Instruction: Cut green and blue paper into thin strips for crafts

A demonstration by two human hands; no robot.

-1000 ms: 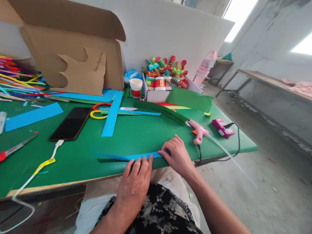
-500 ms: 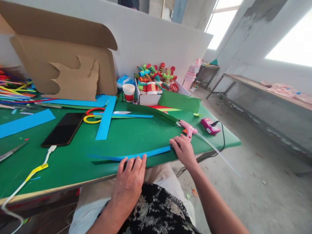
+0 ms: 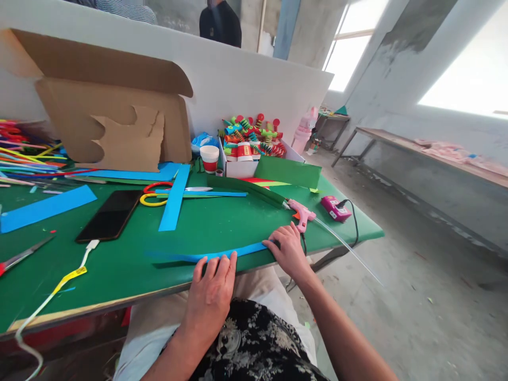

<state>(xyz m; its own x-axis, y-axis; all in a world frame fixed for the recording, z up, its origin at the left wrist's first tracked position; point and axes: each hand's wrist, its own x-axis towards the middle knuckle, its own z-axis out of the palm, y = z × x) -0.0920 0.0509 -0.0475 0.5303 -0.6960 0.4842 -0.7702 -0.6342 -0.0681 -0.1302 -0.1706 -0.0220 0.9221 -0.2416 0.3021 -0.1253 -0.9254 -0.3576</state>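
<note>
A narrow blue paper strip (image 3: 249,249) lies along the front of the green table, its left end blurred. My left hand (image 3: 212,286) is laid over the strip's middle, fingers bent onto it and holding it against the tabletop; the thumb is hidden. At the strip's right end, my right hand (image 3: 289,248) has its thumb and curled fingers closed on the tip. Just beyond the right hand lies a pink glue gun (image 3: 302,212), with a clear glue stick (image 3: 341,243) sticking out past the table edge.
Scissors (image 3: 156,196), a wide blue strip (image 3: 174,201) and a phone (image 3: 111,214) on a cable are to the left. Behind stand a cardboard box (image 3: 119,95), paper cups (image 3: 209,157) and a box of colourful toys (image 3: 242,168). A purple power block (image 3: 336,208) sits right.
My right hand has shifted slightly left along with the strip's right end. My left hand stays on the strip. The view has tilted up a little, showing people behind the white board.
</note>
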